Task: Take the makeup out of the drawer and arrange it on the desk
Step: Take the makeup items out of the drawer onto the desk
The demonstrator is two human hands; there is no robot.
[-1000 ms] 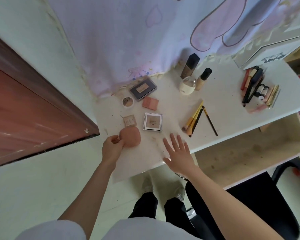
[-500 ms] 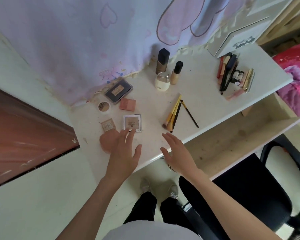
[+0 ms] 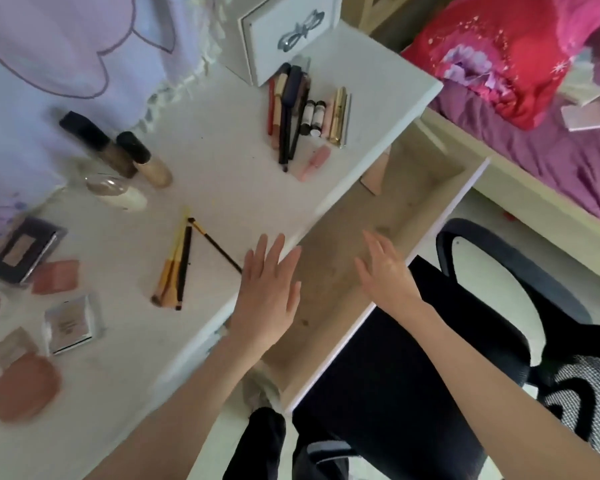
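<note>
- The left hand (image 3: 267, 289) is spread flat with fingers straight, holding nothing; it hovers over the front edge of the white desk (image 3: 222, 161), its fingertips pointing toward one o'clock.
- The right hand (image 3: 385, 271) is likewise open and empty, fingers loosely extended over the pulled-out drawer (image 3: 343, 258).
- At the drawer's far end, toward one o'clock from the hands, a small pink item (image 3: 374, 174) leans against the wall just below the desk edge; what it is cannot be told.
- Makeup brushes (image 3: 175, 271) lie in a fan at nine o'clock from the left hand, one dark handle reaching almost to its fingers.
- At twelve o'clock, a row of pencils, tubes and lipsticks (image 3: 302, 112) lies beside a white box (image 3: 284, 32).
- At ten o'clock, foundation bottles (image 3: 118, 150) and a round clear-lidded jar (image 3: 118, 192) stand near the curtain.
- On the far left are a dark palette (image 3: 25, 251), a coral blush (image 3: 58, 277), a square compact (image 3: 71, 323) and, at eight o'clock, a round terracotta case (image 3: 23, 389).
- A black chair (image 3: 430, 341) stands under the right forearm.
</note>
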